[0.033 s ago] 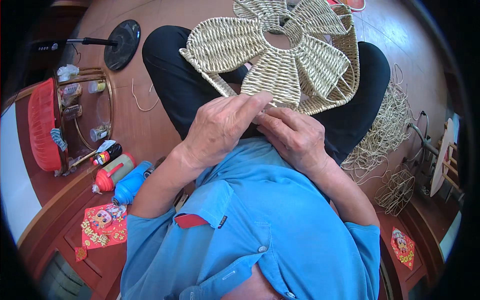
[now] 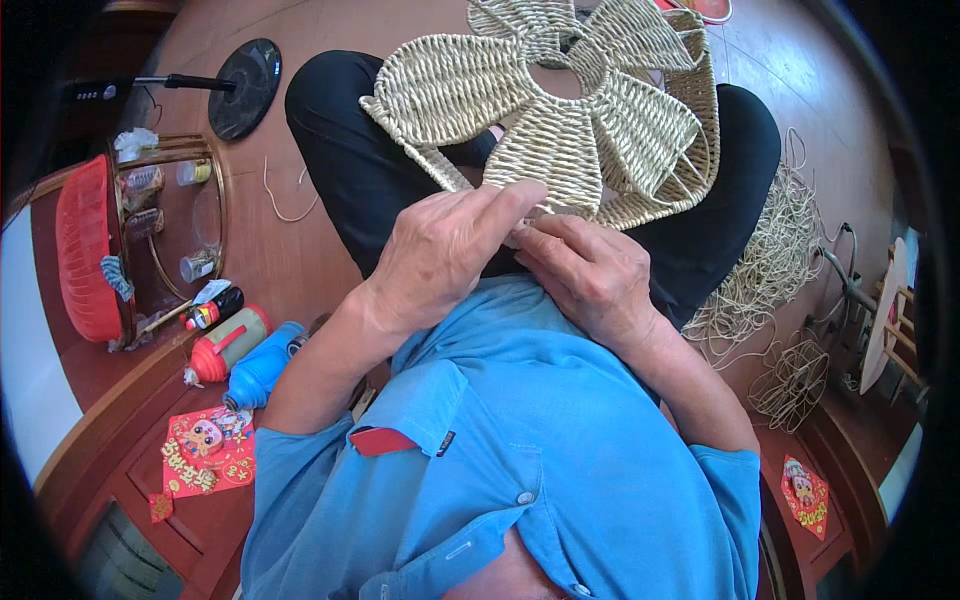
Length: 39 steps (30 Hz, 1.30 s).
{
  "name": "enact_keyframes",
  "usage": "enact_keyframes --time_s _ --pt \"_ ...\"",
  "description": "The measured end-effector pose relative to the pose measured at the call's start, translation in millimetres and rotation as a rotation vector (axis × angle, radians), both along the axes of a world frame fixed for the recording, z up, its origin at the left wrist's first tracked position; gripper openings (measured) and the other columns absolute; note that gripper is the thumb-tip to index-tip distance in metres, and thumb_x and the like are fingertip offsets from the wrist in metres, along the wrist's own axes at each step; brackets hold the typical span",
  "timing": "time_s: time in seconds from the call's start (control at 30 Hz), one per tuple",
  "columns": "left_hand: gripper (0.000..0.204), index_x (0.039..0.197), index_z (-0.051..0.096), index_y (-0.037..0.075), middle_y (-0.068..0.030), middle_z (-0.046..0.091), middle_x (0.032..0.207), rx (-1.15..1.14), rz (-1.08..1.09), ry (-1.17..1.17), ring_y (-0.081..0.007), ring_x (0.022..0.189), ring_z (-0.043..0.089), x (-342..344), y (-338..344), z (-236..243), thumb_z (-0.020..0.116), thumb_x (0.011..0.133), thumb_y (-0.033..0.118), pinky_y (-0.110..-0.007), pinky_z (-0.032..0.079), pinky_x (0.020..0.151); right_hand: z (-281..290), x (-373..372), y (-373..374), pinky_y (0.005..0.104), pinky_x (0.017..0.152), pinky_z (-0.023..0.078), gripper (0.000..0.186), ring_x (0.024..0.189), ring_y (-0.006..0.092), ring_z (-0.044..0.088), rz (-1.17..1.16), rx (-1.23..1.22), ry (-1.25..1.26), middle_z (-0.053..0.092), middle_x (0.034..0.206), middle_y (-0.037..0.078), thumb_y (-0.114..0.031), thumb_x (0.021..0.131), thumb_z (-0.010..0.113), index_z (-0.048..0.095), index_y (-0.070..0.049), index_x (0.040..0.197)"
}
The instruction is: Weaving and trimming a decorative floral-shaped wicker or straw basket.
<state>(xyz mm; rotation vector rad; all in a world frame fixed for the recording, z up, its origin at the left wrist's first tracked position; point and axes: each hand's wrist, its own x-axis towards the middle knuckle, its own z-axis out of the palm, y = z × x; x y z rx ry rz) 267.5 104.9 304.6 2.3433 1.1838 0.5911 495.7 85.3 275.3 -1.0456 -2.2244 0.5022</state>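
A pale woven straw piece [image 2: 540,150] with several petal-shaped panels round a central hole rests across my legs, in dark trousers. My left hand [image 2: 445,250] is closed at its near edge, below the middle panel, thumb and fingers pinched together. My right hand [image 2: 585,265] meets it there, fingers curled and pressed on the same edge. The exact bit between my fingertips is mostly hidden.
Loose straw cord [image 2: 745,270] lies right. Beyond it is a metal-legged wooden object [image 2: 885,310]. Left are a round black base [image 2: 245,85], a rack [image 2: 200,230] with jars, a red plastic basin [image 2: 85,250] and thermos flasks [image 2: 260,365]. Red paper decorations [image 2: 205,450] are behind me.
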Motion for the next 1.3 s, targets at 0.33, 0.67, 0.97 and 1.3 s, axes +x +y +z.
enact_keyframes --time_s 0.33,0.67,0.97,1.3 --pt "0.033 0.127 0.067 0.004 -0.0158 0.07 0.104 0.069 0.417 -0.116 -0.0343 0.085 0.073 -15.8 -18.6 -4.7 0.077 0.096 0.002 -0.043 0.06 0.078 5.5 -1.9 -0.3 0.033 0.071 0.059 0.03 0.086 0.0159 0.075 0.002 -0.011 -0.101 0.073 0.108 -0.001 -0.02 0.089 0.084 0.077 -0.015 0.118" --pt "0.015 0.112 0.073 0.008 -0.0172 0.074 0.086 -0.416 0.382 0.094 -0.0382 0.083 0.077 -33.3 -42.0 1.2 0.067 0.111 0.021 -0.045 0.057 0.07 7.9 -4.3 1.7 0.0333 0.066 0.055 0.031 0.079 0.0172 0.072 -0.024 0.017 -0.081 0.073 0.103 -0.002 -0.021 0.083 0.09 0.08 -0.017 0.113" --pt "0.027 0.102 0.072 0.003 -0.0141 0.077 0.108 -0.564 0.228 -0.195 -0.0227 0.096 0.072 -65.2 -28.7 16.2 0.066 0.112 0.028 -0.034 0.054 0.083 6.5 -6.6 -2.5 0.0404 0.088 0.052 0.029 0.108 0.022 0.068 -0.104 0.05 -0.186 0.072 0.12 -0.004 -0.026 0.083 0.09 0.08 -0.022 0.11" --pt "0.033 0.097 0.056 0.01 -0.0044 0.062 0.079 -0.941 0.341 -1.304 -0.0099 0.069 0.054 -12.2 -10.0 -6.5 0.055 0.119 0.035 -0.029 0.049 0.069 6.4 -15.6 2.3 0.039 0.078 0.047 0.022 0.09 0.0209 0.068 -0.106 0.01 -0.15 0.071 0.098 -0.004 -0.028 0.084 0.091 0.076 -0.02 0.098"
